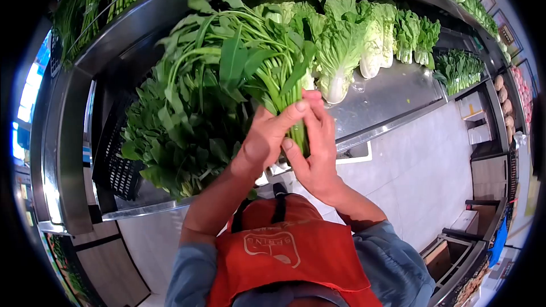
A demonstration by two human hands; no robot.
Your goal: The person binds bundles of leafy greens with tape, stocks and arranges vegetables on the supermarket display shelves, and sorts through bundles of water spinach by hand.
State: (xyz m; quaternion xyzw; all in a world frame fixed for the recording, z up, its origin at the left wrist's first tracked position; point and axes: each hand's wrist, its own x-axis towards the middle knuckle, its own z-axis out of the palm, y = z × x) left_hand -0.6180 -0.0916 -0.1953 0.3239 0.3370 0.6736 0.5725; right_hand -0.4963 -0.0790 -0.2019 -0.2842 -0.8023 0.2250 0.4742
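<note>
A large bunch of water spinach (244,59) fans out up and to the left above the metal shelf, its stems gathered at the lower right. My left hand (270,131) closes round these stems from the left, thumb lying across them. From the right, my right hand (315,153) wraps the same stems lower down, near the cut ends. The two hands touch or overlap at the fingers. Under the bunch lies a heap of dark leafy greens (165,136), partly covered by it and by my left forearm.
Heads of pale green lettuce-like cabbage (341,51) stand on the metal shelf (392,94) to the right. Smaller greens (459,71) sit farther right. A black plastic crate (119,162) is at the left, and a raised metal ledge (136,17) runs behind it.
</note>
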